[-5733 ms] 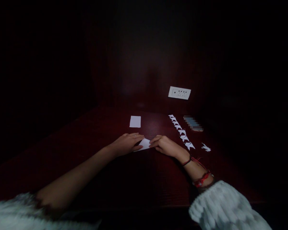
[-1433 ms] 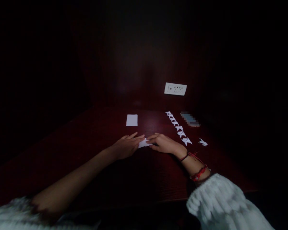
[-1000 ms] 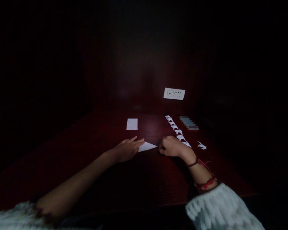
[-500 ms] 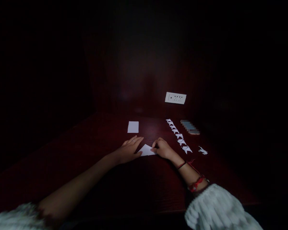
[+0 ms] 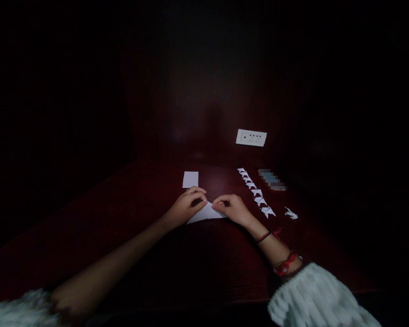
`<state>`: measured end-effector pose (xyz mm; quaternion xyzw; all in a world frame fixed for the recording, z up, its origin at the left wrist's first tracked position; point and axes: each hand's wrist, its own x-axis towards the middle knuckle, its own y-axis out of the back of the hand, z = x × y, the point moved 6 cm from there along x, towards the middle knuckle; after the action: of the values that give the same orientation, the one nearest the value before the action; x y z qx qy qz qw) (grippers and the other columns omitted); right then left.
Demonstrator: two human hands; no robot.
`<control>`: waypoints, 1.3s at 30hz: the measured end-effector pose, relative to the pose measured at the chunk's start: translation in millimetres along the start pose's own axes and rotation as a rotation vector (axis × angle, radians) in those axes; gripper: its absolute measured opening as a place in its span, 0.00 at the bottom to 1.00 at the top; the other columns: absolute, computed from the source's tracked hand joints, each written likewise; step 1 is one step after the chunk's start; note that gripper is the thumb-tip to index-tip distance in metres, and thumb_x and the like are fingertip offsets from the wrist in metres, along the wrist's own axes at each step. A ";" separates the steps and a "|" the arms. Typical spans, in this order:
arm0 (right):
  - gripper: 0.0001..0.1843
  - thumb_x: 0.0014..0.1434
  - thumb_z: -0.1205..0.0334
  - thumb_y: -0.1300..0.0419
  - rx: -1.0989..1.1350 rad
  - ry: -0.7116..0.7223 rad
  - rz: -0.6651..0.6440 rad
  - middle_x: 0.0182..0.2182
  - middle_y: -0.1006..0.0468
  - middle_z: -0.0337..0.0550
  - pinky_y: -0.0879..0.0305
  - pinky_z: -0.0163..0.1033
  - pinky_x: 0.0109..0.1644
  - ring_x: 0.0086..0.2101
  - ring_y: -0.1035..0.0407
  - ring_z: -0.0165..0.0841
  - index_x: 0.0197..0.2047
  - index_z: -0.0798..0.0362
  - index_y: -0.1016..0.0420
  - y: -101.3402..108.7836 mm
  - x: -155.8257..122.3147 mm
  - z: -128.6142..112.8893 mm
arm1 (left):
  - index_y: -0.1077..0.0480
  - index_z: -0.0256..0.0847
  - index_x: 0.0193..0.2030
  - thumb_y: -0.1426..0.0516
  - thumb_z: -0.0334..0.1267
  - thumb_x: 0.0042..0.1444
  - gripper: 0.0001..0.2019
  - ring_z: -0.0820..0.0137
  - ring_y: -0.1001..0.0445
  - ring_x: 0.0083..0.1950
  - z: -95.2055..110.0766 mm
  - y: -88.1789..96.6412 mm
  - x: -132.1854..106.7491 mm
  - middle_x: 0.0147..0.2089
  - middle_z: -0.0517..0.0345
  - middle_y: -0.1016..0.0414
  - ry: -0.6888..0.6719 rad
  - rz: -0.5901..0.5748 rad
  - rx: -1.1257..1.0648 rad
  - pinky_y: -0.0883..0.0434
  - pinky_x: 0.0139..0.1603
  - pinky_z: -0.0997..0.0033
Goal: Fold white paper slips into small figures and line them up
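Pinching a folded white sheet [image 5: 205,214] from both sides, the person's left hand [image 5: 185,207] and right hand [image 5: 232,210] meet low over the dark red table [image 5: 177,259]. The left fingers [image 5: 196,197] are curled, their tips closed on the sheet's upper left edge. The right fingers [image 5: 221,205] are bent the same way and grip its upper right corner. The sheet lies on the table between the two sets of fingertips and spreads out below them toward the person.

Just beyond the left fingers lies a blank paper square [image 5: 190,179]. A row of small folded pieces [image 5: 256,193] runs slantwise near the right fingers, on their outer side. A single folded piece [image 5: 291,213] sits farther out that way. A phone [image 5: 271,179] lies beyond the row, and a wall socket [image 5: 251,137] is well behind everything. Red bracelets [image 5: 285,264] and a white knitted sleeve [image 5: 313,295] show on the right arm.
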<state>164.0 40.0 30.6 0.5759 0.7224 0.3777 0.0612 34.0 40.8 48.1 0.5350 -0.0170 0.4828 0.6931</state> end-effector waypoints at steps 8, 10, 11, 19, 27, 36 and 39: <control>0.07 0.47 0.66 0.47 -0.020 0.190 0.023 0.25 0.31 0.39 0.44 0.29 0.31 0.26 0.40 0.24 0.27 0.56 0.29 0.6 -1.7 -16.2 | 0.35 0.40 0.28 0.51 0.33 0.51 0.06 0.71 0.39 0.46 10.8 -2.4 -1.1 0.44 0.58 0.40 -0.039 -0.017 -0.015 0.41 0.47 0.70; 0.06 0.47 0.67 0.47 0.004 0.191 0.014 0.25 0.31 0.38 0.44 0.29 0.31 0.26 0.40 0.24 0.27 0.57 0.29 -0.7 -1.9 -16.9 | 0.35 0.39 0.27 0.51 0.33 0.51 0.06 0.71 0.39 0.46 12.1 -2.8 -0.9 0.44 0.58 0.40 -0.035 -0.024 -0.032 0.41 0.47 0.70; 0.06 0.46 0.67 0.47 0.015 0.191 0.010 0.25 0.32 0.38 0.44 0.29 0.31 0.26 0.40 0.24 0.27 0.57 0.29 -1.3 -2.0 -17.1 | 0.35 0.39 0.27 0.51 0.32 0.51 0.06 0.71 0.39 0.46 12.5 -2.9 -0.8 0.44 0.58 0.40 -0.033 -0.026 -0.039 0.41 0.47 0.70; 0.05 0.46 0.67 0.47 0.121 0.161 -0.007 0.23 0.35 0.37 0.45 0.29 0.30 0.25 0.42 0.24 0.26 0.57 0.31 -3.1 -1.4 -18.0 | 0.35 0.39 0.26 0.52 0.34 0.51 0.07 0.70 0.39 0.45 17.1 -2.7 -0.4 0.44 0.58 0.40 -0.033 -0.040 -0.043 0.41 0.46 0.70; 0.03 0.44 0.68 0.49 0.255 0.024 -0.101 0.20 0.38 0.34 0.47 0.29 0.28 0.24 0.44 0.23 0.23 0.57 0.35 1.5 -2.1 -10.7 | 0.37 0.38 0.25 0.53 0.35 0.52 0.08 0.68 0.41 0.48 -1.6 24.8 0.1 0.45 0.57 0.40 0.101 0.129 0.000 0.46 0.50 0.65; 0.05 0.47 0.66 0.50 0.163 0.010 0.067 0.22 0.35 0.36 0.45 0.31 0.32 0.26 0.41 0.25 0.23 0.57 0.35 22.7 3.0 8.4 | 0.36 0.38 0.26 0.53 0.36 0.52 0.09 0.67 0.40 0.47 -45.2 39.4 -4.4 0.43 0.57 0.38 0.228 0.189 0.014 0.46 0.51 0.62; 0.08 0.48 0.62 0.48 0.037 0.075 0.136 0.25 0.35 0.37 0.45 0.31 0.31 0.26 0.41 0.25 0.31 0.57 0.32 25.1 1.9 1.6 | 0.35 0.39 0.28 0.52 0.38 0.52 0.09 0.67 0.40 0.47 -37.1 32.6 -4.5 0.43 0.56 0.38 0.164 0.149 0.048 0.45 0.50 0.63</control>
<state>184.0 43.6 45.6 0.6102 0.6902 0.3889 -0.0026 -9.1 64.7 53.4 0.5074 0.0115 0.5755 0.6412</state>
